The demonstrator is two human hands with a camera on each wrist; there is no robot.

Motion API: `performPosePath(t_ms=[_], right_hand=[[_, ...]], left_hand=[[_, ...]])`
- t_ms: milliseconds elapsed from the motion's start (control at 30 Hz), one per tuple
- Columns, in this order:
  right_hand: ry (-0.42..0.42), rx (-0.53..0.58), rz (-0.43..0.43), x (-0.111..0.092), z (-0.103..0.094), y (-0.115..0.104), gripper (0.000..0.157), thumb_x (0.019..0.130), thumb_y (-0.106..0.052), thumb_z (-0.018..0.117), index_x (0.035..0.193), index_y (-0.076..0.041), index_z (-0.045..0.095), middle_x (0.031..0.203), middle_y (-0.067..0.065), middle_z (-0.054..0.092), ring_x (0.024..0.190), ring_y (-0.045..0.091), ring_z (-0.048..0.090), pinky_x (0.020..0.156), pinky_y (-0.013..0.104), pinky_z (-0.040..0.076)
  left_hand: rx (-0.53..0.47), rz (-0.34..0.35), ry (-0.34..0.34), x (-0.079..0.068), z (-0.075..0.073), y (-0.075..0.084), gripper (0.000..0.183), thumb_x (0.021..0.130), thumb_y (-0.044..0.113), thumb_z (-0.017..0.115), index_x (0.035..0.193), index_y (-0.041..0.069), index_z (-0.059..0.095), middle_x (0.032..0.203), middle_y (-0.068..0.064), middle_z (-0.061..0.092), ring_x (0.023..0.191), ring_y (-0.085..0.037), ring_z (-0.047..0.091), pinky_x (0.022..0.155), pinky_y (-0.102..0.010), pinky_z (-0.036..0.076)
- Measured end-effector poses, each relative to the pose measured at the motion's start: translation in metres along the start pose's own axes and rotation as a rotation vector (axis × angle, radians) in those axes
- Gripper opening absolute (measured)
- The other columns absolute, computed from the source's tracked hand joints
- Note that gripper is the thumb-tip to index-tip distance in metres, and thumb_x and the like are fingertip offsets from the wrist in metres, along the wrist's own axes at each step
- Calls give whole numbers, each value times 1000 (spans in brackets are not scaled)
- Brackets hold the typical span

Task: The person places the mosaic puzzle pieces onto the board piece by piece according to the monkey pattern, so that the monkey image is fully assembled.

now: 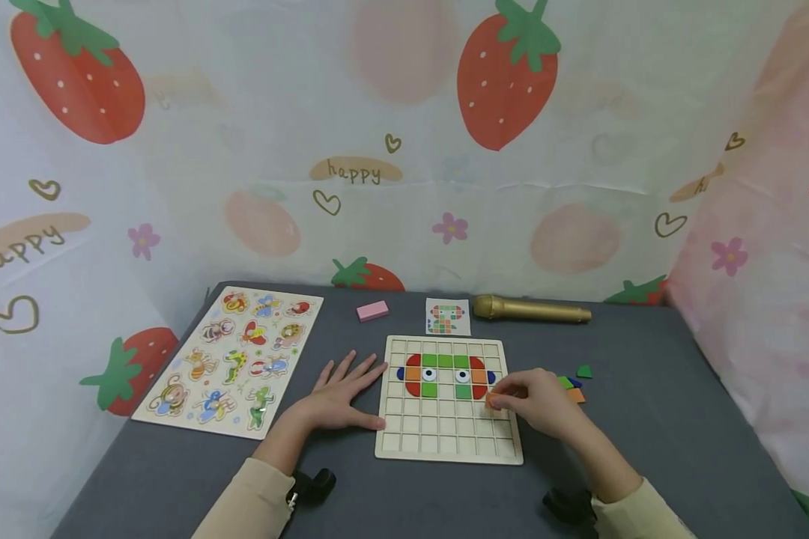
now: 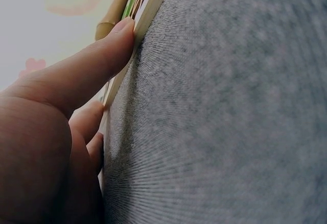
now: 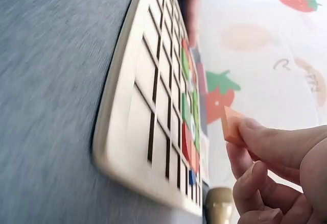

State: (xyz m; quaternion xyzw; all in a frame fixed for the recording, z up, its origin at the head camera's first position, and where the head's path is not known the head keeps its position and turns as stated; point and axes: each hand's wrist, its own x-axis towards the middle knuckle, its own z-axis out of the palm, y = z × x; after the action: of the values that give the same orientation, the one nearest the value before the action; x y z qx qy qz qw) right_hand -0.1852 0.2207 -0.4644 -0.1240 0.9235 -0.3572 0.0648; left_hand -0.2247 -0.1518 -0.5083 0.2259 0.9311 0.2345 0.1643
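A wooden grid board (image 1: 448,448) lies on the dark table, its upper rows filled with red, green, orange, blue and eye-patterned tiles. My left hand (image 1: 340,397) rests flat at the board's left side, fingers spread; in the left wrist view its thumb (image 2: 97,63) touches the board's edge. Between thumb and fingertips, my right hand (image 1: 539,400) pinches an orange tile (image 3: 232,125) above the right part of the board. Just beyond that hand lie loose pieces: a green one (image 1: 584,371) and an orange one (image 1: 577,395), with blue partly hidden.
A pattern card (image 1: 448,317) sits behind the board, between a pink block (image 1: 373,311) and a gold microphone (image 1: 532,309). To the left lies a sheet of cartoon insects and animals (image 1: 229,359). A strawberry-print curtain (image 1: 404,224) hangs behind the table.
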Motion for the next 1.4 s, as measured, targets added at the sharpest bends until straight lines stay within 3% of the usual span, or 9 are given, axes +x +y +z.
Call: performPosePath(t_ms=[567,900,1167,1400], right_hand=[[59,101,-13,35,41,-31,8,90,-19,77,97,-15,77,84,-6,71,74,7,62,67,28,52],[17,127,-2,47,64,-36,4,88,-16,79,88,-15,75,79,-5,68,73,10,61,68,30,52],[4,92,-21,42,71,-41,6,91,-19,77,85,-19,74,79,-7,67,72,10,60,67,30,50],[9,-1,-49,42,76,-48,9,89,-21,78,81,-21,79,79,-9,69,64,9,57,57,29,47]], left_hand=[[2,2,-4,0,0,4,100,79,68,73,161,37,24,171,4,13,158,-30,-8,123,-60,-8],[11,-4,-10,3,0,3,100,79,70,72,161,38,24,171,6,12,158,-30,-9,123,-60,-9],[10,0,-11,4,0,3,101,79,70,71,161,37,24,171,5,12,158,-30,-9,122,-61,-9],[6,-29,-13,0,0,0,103,78,73,70,161,40,20,171,9,9,158,-26,-11,123,-58,-10]])
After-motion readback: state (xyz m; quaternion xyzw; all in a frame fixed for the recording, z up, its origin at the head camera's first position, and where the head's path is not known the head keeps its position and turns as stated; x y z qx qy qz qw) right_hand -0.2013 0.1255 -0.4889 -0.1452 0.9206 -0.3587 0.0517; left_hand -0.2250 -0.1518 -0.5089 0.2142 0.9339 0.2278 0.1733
